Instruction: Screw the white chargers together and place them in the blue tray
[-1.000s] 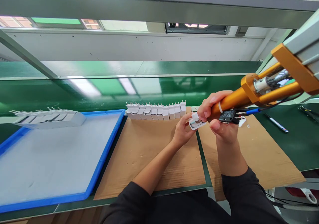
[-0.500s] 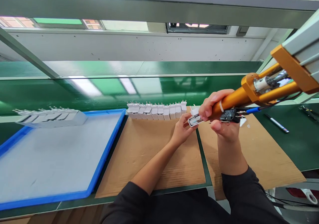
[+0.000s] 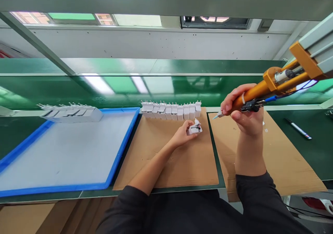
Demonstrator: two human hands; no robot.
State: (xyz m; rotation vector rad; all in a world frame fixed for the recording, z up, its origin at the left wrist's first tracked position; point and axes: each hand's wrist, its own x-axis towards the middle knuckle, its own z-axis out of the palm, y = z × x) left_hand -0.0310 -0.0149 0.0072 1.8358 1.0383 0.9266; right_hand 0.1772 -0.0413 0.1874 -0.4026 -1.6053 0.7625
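My left hand [image 3: 183,134] is closed around a white power adapter [image 3: 195,129] just over the middle cardboard sheet. The adapter's housing is open on its upper side, with small parts inside and its plug piece tilted at the back edge. My right hand [image 3: 244,107] grips an orange cylindrical tool [image 3: 257,90] with a slim pale-blue tip and a black switch on its underside. The tip points down and left, apart from the adapter. A row of similar white adapters [image 3: 171,111] stands behind my left hand, plug pins upward.
At left, more white adapters [image 3: 74,113] stand along the back of a blue-rimmed tray [image 3: 109,173]. Cardboard sheets [image 3: 166,168] cover part of the green bench. A marker pen [image 3: 299,128] lies at right. The tool joins a grey arm [image 3: 317,43] at upper right.
The tool's tip was at the adapter and has moved away to the right with my right hand. My left hand has lowered the adapter toward the cardboard. The head view has shifted slightly.
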